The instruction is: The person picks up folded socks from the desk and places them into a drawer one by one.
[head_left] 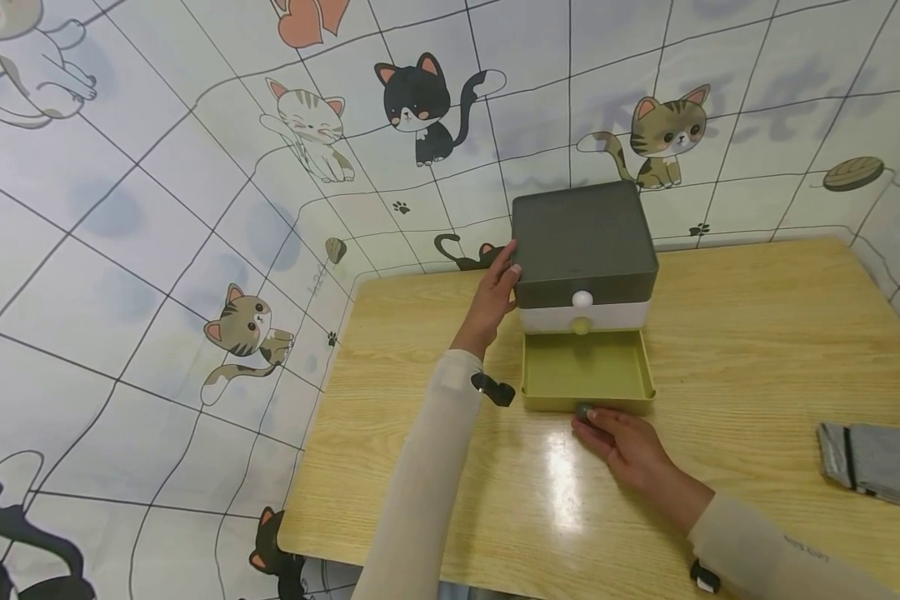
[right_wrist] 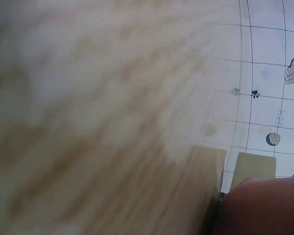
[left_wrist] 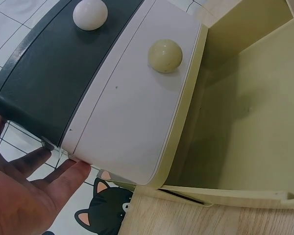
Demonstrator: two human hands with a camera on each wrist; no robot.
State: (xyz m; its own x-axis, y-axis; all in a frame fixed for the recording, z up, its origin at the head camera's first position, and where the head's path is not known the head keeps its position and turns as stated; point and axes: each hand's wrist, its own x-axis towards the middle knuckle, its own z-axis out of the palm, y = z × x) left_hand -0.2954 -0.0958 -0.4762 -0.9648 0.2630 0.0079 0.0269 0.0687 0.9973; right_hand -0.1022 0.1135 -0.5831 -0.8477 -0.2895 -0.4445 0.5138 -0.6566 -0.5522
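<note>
A small desktop drawer cabinet has a dark grey top tier, a white middle tier and a yellow-green bottom drawer. That bottom drawer is pulled out, and nothing lies in it. A white knob marks the grey tier, a yellow-green knob the white one. My left hand rests against the cabinet's left side, fingers extended along the grey and white tiers. With thumb and fingers, my right hand pinches the grey knob on the bottom drawer's front. In the right wrist view that knob is hidden.
The cabinet stands on a wood-grain table, close to the back wall with its printed cats and grid lines. A folded grey cloth-like item lies near the table's right side. Another wall borders the left.
</note>
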